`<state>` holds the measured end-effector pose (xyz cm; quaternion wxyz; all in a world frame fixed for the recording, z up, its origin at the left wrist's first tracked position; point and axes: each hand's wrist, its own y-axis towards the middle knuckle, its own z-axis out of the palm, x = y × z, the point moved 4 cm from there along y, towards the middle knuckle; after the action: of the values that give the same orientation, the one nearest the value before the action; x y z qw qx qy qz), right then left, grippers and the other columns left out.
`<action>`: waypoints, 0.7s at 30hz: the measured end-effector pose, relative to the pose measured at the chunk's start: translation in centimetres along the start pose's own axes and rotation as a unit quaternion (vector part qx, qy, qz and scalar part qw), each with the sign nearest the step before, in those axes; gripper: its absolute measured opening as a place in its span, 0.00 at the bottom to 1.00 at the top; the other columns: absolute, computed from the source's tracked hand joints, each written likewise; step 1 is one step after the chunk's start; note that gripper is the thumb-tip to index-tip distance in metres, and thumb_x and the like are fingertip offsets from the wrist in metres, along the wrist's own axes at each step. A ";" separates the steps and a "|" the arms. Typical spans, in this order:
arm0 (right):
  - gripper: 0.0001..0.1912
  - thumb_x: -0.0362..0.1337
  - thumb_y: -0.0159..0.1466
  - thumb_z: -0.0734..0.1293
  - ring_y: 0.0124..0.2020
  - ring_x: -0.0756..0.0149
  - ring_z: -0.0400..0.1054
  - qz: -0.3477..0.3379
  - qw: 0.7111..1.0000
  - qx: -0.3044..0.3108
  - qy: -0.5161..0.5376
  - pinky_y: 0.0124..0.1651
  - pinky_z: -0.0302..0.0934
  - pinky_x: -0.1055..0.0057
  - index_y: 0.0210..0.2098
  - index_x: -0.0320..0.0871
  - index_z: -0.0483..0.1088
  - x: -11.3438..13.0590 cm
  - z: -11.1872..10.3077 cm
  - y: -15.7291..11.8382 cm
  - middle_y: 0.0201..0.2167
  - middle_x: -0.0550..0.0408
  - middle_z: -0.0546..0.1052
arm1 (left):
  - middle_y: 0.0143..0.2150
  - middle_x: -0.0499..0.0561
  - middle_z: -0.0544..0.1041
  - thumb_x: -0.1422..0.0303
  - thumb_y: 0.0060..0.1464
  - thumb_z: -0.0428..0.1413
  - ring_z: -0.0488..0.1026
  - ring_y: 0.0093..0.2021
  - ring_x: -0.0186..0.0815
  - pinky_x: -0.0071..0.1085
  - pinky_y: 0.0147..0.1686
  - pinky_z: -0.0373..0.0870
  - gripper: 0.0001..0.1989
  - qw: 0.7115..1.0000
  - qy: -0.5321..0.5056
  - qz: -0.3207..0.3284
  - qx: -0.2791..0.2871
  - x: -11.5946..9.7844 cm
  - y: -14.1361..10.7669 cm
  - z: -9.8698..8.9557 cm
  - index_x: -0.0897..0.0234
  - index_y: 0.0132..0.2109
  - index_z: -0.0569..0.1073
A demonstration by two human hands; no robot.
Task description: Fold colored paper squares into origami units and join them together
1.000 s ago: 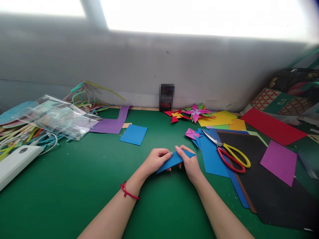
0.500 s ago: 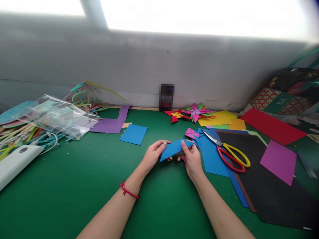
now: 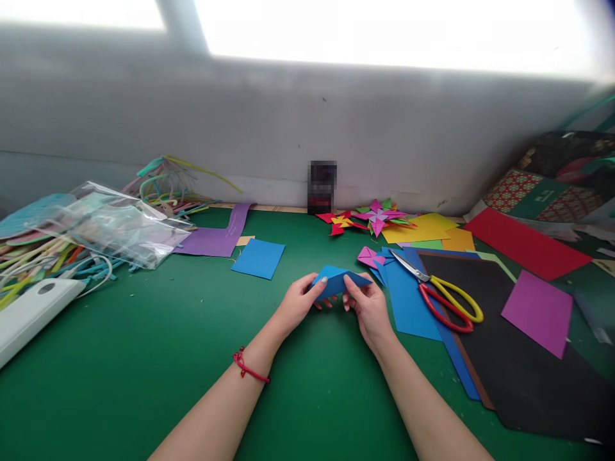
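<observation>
A folded piece of blue paper [image 3: 331, 276] is held up above the green table, between both hands. My left hand [image 3: 301, 299] pinches its left end, thumb on top and fingers beneath. At the right end, my right hand [image 3: 366, 304] grips the paper with the thumb on its near face. Just right of my right hand lie a pink folded piece [image 3: 369, 257] and larger blue sheets [image 3: 410, 301]. A separate blue square [image 3: 258, 258] rests flat beyond my left hand.
Scissors [image 3: 444, 298] with red and yellow handles lie on dark sheets [image 3: 519, 346] at right. Folded paper stars [image 3: 378, 216] sit by the wall. At left are a clear plastic bag [image 3: 120, 224], pipe cleaners and a white device [image 3: 36, 314].
The blue paper has been turned in my hands, and an upper fold now stands up at its left part. My left fingers have shifted along its edge.
</observation>
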<state>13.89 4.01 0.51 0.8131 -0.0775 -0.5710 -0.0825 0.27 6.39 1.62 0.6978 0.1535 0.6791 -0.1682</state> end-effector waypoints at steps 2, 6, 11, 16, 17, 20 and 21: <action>0.11 0.40 0.52 0.68 0.15 0.75 0.57 0.000 1.000 0.016 -0.013 0.17 0.54 0.78 0.27 0.43 0.63 0.0 0.1 -0.1 0.14 0.65 0.62 | 0.31 0.50 0.74 0.56 0.52 0.48 0.72 0.26 0.34 0.26 0.24 0.65 0.17 1.000 -0.001 0.004 -0.020 0.1 0.0 -0.2 0.66 0.39 0.68; 0.11 0.41 0.52 0.68 0.14 0.75 0.55 0.004 0.999 0.033 -0.043 0.17 0.54 0.78 0.24 0.43 0.62 -0.1 0.3 -0.3 0.12 0.65 0.62 | 0.29 0.49 0.74 0.58 0.51 0.50 0.71 0.23 0.33 0.26 0.23 0.65 0.16 0.998 -0.004 0.012 -0.058 0.3 0.0 -0.6 0.66 0.41 0.69; 0.11 0.44 0.53 0.66 0.16 0.73 0.59 -0.005 0.996 0.029 -0.085 0.17 0.57 0.76 0.27 0.43 0.65 0.2 0.7 -0.6 0.16 0.62 0.65 | 0.31 0.51 0.74 0.60 0.49 0.53 0.70 0.22 0.32 0.29 0.24 0.69 0.17 0.997 -0.039 0.005 -0.066 0.7 0.1 -0.7 0.68 0.41 0.71; 0.11 0.45 0.52 0.66 0.21 0.70 0.62 -0.019 0.995 -0.001 -0.095 0.17 0.58 0.76 0.31 0.44 0.67 0.4 0.6 -0.5 0.27 0.56 0.69 | 0.29 0.50 0.74 0.60 0.49 0.53 0.71 0.23 0.33 0.31 0.26 0.70 0.16 0.999 -0.035 -0.007 -0.019 0.5 0.1 -0.2 0.67 0.41 0.71; 0.11 0.44 0.53 0.66 0.21 0.70 0.62 -0.020 0.995 -0.003 -0.096 0.17 0.58 0.76 0.30 0.44 0.67 0.4 0.6 -0.5 0.27 0.57 0.69 | 0.28 0.49 0.74 0.60 0.50 0.53 0.71 0.24 0.33 0.30 0.27 0.70 0.15 0.999 -0.028 -0.005 -0.016 0.4 0.0 -0.1 0.67 0.41 0.71; 0.11 0.44 0.52 0.67 0.20 0.71 0.61 -0.023 0.995 -0.007 -0.096 0.17 0.58 0.76 0.30 0.44 0.67 0.3 0.4 -0.4 0.26 0.57 0.68 | 0.26 0.49 0.74 0.59 0.50 0.51 0.71 0.24 0.34 0.29 0.27 0.69 0.14 1.000 -0.012 -0.003 -0.020 0.2 0.0 -0.1 0.66 0.37 0.71; 0.11 0.44 0.52 0.67 0.20 0.71 0.61 -0.023 0.995 -0.009 -0.096 0.17 0.57 0.76 0.30 0.43 0.67 0.3 0.4 -0.4 0.25 0.57 0.68 | 0.25 0.49 0.74 0.59 0.51 0.51 0.71 0.24 0.34 0.29 0.27 0.69 0.14 1.000 -0.007 -0.003 -0.023 0.2 0.0 -0.2 0.66 0.35 0.71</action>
<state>13.52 3.66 0.95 0.7518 -0.0796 -0.6471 -0.0987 0.11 6.47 1.45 0.7056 0.1344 0.6780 -0.1561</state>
